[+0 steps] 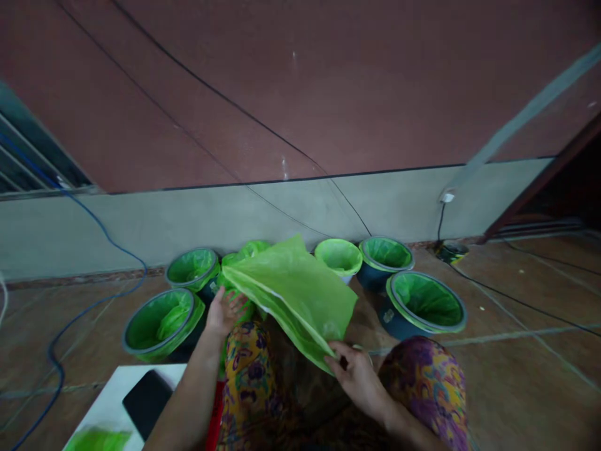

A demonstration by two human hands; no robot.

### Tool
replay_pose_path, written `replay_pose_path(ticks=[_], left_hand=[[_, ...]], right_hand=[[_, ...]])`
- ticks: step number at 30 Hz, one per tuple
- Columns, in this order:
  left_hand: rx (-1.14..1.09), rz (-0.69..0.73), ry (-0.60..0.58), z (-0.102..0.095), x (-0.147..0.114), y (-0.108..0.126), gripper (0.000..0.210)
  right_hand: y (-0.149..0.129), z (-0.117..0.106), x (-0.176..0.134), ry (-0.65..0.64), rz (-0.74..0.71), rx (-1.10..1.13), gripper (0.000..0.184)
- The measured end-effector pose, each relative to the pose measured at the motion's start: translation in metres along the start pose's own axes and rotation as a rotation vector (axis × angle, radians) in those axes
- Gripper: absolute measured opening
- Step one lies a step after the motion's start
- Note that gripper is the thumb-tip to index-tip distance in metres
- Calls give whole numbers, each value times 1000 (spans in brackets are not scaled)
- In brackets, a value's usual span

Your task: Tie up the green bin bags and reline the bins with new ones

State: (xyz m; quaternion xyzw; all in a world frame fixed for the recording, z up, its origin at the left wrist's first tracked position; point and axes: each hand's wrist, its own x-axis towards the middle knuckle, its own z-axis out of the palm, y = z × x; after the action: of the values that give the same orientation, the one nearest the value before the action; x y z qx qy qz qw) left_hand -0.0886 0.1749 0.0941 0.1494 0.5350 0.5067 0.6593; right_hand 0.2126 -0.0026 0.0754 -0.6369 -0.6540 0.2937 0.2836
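Observation:
A light green plastic bag (300, 288) is held up over my knees, its mouth edge slightly parted along the lower left side. My right hand (355, 376) pinches the bag's lower right corner between thumb and fingers. Just below its left corner is my left hand (226, 311), palm turned up and fingers apart, with nothing gripped in it. More green plastic (251, 250) lies behind that hand, partly hidden by the raised bag. A white bucket (339, 255) with a green liner stands behind the bag.
Dark lined buckets stand at left (159, 321) and right (426, 302), with others behind them. A black phone (148, 401) rests on a white surface (106, 407) at lower left. A blue cable (84, 307) crosses the tiled floor. A small can (451, 252) sits by the wall.

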Motion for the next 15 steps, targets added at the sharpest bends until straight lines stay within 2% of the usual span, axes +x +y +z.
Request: replay_pose_path(ticks=[4,8,12,15], left_hand=[[60,-203,-179,23,-21,-41,70],[169,-288,-341,58,-35,-67,81],[179,-351,-509,88,-45,-73,76],[226,-245,-487,93,-52,-75,55]], right_hand=[[-33,22,2,-92,-36,30,20],[-46,37,6,-152,-68,-4,10],[-51,49,7,-208,-101,-20,7],[-55,57,5,-241,-104,-54,8]])
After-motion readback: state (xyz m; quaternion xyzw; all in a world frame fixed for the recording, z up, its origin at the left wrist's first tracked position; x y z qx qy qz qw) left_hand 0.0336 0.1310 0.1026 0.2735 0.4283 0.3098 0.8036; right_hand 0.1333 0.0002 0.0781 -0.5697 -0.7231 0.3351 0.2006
